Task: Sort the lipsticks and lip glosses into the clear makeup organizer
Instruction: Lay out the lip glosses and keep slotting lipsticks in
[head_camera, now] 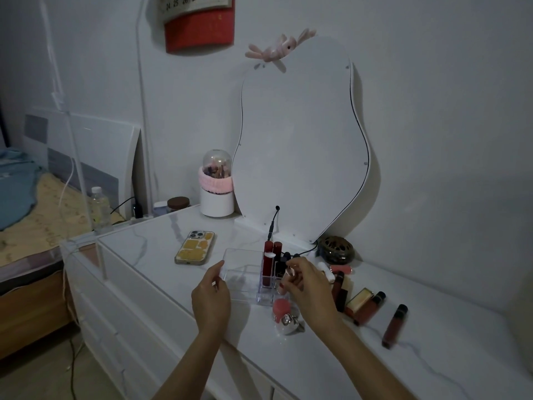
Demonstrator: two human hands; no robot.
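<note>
Two hands work: our left hand (211, 295) steadies the clear makeup organizer (248, 277) by its corner, our right hand (307, 287) pinches a pale lip gloss (289, 272) above its slots. Loose lip glosses (372, 307) lie rightward on the dresser top (161, 272).

Wall calendar (199, 10), hanging above and left of the wavy mirror (300, 140): cut-off row of numerals, "25", "26", "27" legible, the neighbouring figures partly cropped. No other readable text.

Calendar (192, 1) cropped by the top edge — item in the right hand (305, 287) blurred, unidentifiable.
</note>
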